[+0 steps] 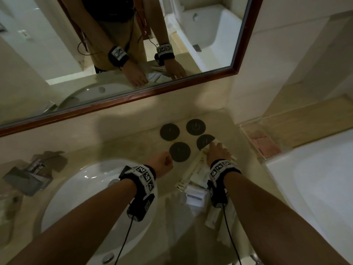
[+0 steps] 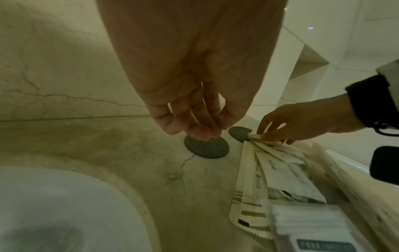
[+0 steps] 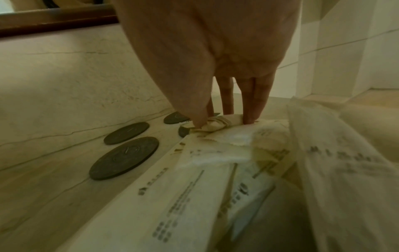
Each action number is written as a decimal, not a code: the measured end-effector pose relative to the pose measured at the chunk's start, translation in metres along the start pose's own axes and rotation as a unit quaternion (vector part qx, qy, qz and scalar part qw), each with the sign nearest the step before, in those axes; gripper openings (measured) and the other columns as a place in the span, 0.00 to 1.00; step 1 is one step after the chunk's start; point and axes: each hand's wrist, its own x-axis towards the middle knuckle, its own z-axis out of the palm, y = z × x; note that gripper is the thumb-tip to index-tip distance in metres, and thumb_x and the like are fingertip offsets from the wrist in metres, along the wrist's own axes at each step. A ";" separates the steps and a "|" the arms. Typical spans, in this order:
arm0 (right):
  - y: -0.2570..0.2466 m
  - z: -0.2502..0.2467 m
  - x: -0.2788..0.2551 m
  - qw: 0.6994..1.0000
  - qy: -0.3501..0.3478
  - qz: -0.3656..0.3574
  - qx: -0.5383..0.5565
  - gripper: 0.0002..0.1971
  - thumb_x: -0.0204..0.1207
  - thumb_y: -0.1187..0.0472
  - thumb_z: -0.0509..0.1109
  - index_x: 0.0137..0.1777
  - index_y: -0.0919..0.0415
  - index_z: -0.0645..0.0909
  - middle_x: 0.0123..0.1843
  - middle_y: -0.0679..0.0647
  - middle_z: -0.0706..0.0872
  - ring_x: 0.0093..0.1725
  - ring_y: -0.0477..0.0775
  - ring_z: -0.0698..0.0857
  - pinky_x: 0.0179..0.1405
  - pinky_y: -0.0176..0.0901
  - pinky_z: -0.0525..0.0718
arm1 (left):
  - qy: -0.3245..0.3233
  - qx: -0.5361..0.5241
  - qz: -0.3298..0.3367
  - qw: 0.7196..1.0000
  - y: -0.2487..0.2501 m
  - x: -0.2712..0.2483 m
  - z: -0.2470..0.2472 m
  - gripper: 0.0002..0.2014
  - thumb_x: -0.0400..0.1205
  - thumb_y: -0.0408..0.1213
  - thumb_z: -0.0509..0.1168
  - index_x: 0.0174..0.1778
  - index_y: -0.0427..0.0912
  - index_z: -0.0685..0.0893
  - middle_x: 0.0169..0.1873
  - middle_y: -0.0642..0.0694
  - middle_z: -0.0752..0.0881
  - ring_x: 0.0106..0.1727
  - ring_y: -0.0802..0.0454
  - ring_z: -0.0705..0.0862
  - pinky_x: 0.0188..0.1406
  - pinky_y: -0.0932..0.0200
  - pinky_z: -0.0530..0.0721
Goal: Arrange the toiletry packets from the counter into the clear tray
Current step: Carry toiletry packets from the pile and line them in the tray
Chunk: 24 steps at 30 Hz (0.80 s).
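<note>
cream paper toiletry packets [image 1: 199, 165] beside the white oval sink [image 1: 86, 188] are pinched at one end by the right hand [image 1: 218, 153] — the left hand [image 1: 162, 161] is curled, empty. so held, some could be dropped.

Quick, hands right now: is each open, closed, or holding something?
Left hand: closed, fingers curled, holding nothing.
Right hand: pinching the far ends of the toiletry packets.

Four dark discs [image 1: 169, 132], one clear tray [image 1: 245, 131], one basin [image 1: 80, 190], one tap [image 1: 28, 176], one mirror [image 1: 38, 64]; overlapping packets [image 1: 198, 169] uncountable.
</note>
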 end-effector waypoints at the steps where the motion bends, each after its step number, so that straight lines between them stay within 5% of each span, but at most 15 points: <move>1: 0.001 0.000 0.001 1.000 0.004 0.000 0.005 0.23 0.82 0.60 0.61 0.77 0.57 0.66 0.75 0.62 0.69 0.71 0.70 0.73 0.69 0.60 0.72 | -0.001 -0.003 0.002 1.000 0.001 0.001 0.001 0.04 0.77 0.35 0.66 0.41 0.46 0.78 0.40 0.48 0.81 0.43 0.50 0.79 0.43 0.58 0.77; 6: 0.004 0.009 0.006 0.995 0.016 0.035 0.097 0.21 0.83 0.47 0.61 0.67 0.62 0.76 0.72 0.65 0.68 0.67 0.72 0.74 0.68 0.60 0.76 | -0.003 -0.012 0.008 1.000 0.010 0.000 0.005 0.03 0.78 0.34 0.66 0.41 0.45 0.78 0.40 0.46 0.81 0.43 0.49 0.80 0.45 0.54 0.79; 12: 0.003 0.024 0.010 0.984 0.077 0.028 0.159 0.11 0.79 0.64 0.65 0.57 0.64 0.84 0.75 0.65 0.64 0.68 0.70 0.74 0.67 0.53 0.77 | -0.002 -0.019 0.023 1.000 0.013 -0.008 0.010 0.03 0.78 0.33 0.66 0.41 0.45 0.78 0.38 0.48 0.79 0.41 0.52 0.77 0.35 0.64 0.73; 17: 0.000 0.031 0.010 0.945 0.156 -0.012 0.286 0.07 0.75 0.76 0.64 0.46 0.72 0.83 0.66 0.65 0.70 0.58 0.67 0.77 0.60 0.51 0.79 | 0.002 -0.030 0.012 0.999 0.010 -0.014 0.013 0.03 0.78 0.34 0.66 0.41 0.45 0.78 0.39 0.47 0.81 0.41 0.51 0.78 0.42 0.59 0.75; 20: -0.007 0.025 0.001 0.899 0.195 -0.026 0.391 0.07 0.76 0.77 0.62 0.41 0.68 0.78 0.60 0.67 0.72 0.47 0.66 0.78 0.50 0.54 0.80 | 0.003 -0.023 0.008 1.000 0.008 -0.016 0.013 0.03 0.78 0.34 0.66 0.40 0.45 0.78 0.38 0.47 0.81 0.41 0.51 0.78 0.42 0.60 0.75; 24: -0.010 0.012 -0.015 0.886 0.221 -0.029 0.406 0.05 0.75 0.75 0.62 0.48 0.69 0.77 0.57 0.63 0.72 0.43 0.57 0.74 0.42 0.47 0.75 | -0.004 -0.024 0.009 1.000 0.010 -0.018 0.015 0.03 0.77 0.34 0.67 0.39 0.45 0.79 0.37 0.47 0.82 0.40 0.50 0.80 0.41 0.58 0.77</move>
